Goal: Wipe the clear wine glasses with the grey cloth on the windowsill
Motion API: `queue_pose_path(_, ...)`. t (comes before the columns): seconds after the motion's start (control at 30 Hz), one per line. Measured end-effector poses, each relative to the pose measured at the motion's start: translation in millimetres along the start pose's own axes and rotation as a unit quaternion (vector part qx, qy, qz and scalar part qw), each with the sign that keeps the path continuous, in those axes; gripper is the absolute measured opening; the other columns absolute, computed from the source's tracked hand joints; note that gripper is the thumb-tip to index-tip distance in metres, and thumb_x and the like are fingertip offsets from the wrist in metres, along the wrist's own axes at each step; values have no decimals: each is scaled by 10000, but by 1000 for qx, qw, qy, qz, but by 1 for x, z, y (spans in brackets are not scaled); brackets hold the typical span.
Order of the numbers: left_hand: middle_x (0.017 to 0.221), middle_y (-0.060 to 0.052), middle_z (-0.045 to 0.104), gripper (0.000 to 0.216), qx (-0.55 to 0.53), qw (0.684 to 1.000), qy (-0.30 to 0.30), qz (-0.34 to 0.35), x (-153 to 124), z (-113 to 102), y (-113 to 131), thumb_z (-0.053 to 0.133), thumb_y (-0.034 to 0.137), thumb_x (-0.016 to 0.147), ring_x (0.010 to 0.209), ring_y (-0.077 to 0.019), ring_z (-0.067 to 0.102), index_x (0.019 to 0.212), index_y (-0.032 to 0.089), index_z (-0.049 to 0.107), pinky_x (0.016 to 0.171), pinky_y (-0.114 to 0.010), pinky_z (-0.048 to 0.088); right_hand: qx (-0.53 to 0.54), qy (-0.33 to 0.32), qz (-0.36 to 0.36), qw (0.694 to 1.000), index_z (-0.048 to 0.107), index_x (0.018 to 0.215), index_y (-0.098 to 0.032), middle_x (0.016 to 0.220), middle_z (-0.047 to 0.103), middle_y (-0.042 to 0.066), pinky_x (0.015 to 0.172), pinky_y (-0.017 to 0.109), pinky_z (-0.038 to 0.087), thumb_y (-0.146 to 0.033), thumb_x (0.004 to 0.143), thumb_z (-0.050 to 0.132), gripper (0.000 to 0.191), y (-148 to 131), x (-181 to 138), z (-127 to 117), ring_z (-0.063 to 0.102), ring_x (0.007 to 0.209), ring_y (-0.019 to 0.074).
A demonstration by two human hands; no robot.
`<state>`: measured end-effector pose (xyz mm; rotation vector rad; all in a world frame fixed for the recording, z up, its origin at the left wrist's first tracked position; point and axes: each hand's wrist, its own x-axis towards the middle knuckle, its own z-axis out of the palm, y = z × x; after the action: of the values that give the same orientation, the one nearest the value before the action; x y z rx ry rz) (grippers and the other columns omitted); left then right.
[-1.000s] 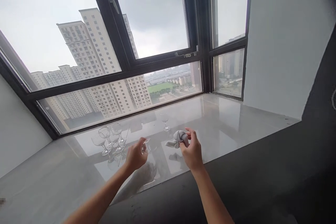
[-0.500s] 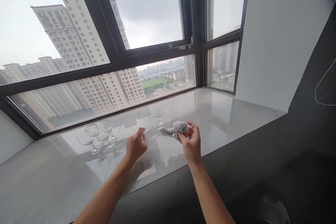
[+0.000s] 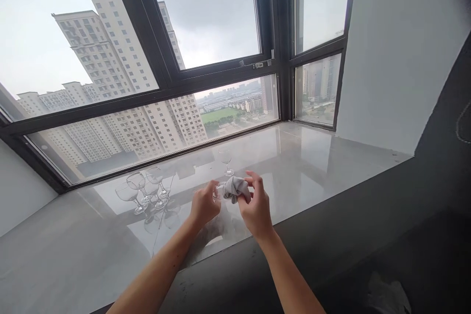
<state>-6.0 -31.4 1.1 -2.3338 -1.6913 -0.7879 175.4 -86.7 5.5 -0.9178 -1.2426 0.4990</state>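
Note:
My left hand [image 3: 206, 202] is closed around a clear wine glass [image 3: 220, 190], tilted on its side above the sill, with its bowl toward the right. A grey cloth [image 3: 235, 189] is bunched at the bowl, covering much of it. My right hand [image 3: 255, 205] grips the cloth from the right, thumb below and fingers curled behind. Whether part of the cloth sits inside the bowl cannot be made out. Just beyond the hands another wine glass [image 3: 226, 159] stands upright. Several more wine glasses [image 3: 137, 184] stand grouped on the left.
The glossy grey window sill [image 3: 316, 176] mirrors the glasses, and its front edge runs below my hands. Behind it is a dark window frame [image 3: 221, 78]. A white wall [image 3: 382, 59] closes the right side. Some pale crumpled thing [image 3: 388, 294] lies low at the right.
My hands have come together: the cloth in my right hand has moved left onto the glass bowl, and my left hand has shifted right with the glass. The view has shifted slightly.

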Motion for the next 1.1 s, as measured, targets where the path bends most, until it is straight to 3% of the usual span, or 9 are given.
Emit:
queue_pose_path(0.4,770,-21,698,440,-31,999,-34,1,-2,-2,9,545,107,643,724,-201,657,1062,234,592,641,-255,386,-17,29,8,999,470,1272,-214,985,643,61,736,296,518,-179,831,525,446,2,-6,10,617,827,176)
queue_pose_path(0.77,722,26,624,300,-198,977,-43,73,-4,5,7,536,140,737,619,-115,528,1023,218,580,629,-228,392,60,196,74,976,503,1214,-222,1111,622,93,782,307,517,-362,788,695,488,4,2,1,596,998,202)
queue_pose_path(0.93,733,37,600,260,-273,961,7,42,-1,9,5,608,171,744,650,-114,545,991,222,545,674,-239,420,52,243,80,965,503,1206,-221,1115,610,92,788,308,505,-366,754,726,524,9,10,-12,586,991,202)
queue_pose_path(1.1,802,-3,599,302,-390,917,70,-53,7,9,5,747,387,726,733,-150,592,883,203,566,674,-259,455,31,218,99,970,485,1227,-225,1114,603,95,787,317,510,-359,761,698,529,17,10,-12,576,1022,219)
